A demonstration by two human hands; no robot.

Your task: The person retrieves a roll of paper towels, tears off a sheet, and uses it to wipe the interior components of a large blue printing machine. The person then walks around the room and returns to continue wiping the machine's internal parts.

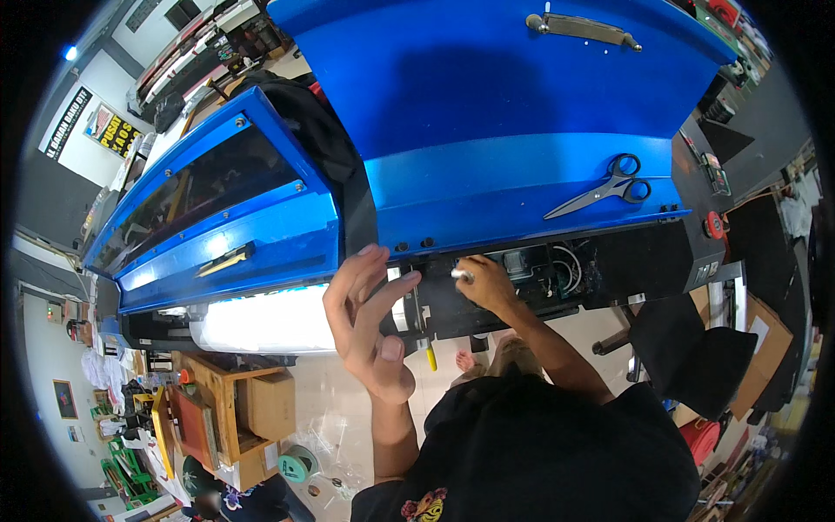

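Observation:
Over the right end of a bright white roll (270, 318) in a blue-and-black machine, my left hand (372, 326) is raised. Its fingers are apart and bent, and I see nothing in them. To its right, my right hand (489, 287) is closed on a small whitish piece (463, 275), too small to name, above the machine's black opened bay (522, 270). Cables and a grey part show inside that bay, partly covered by the hand. Black-handled scissors (609, 187) rest on the ledge of the raised blue cover (522, 157).
A closed blue lid with a dark window (200, 187) stands to the left. A yellow-handled tool (431, 355) hangs at the machine's front edge. A black chair (691, 352) is at the right, a wooden table (217, 378) at the lower left, and another person (239, 500) sits low behind it.

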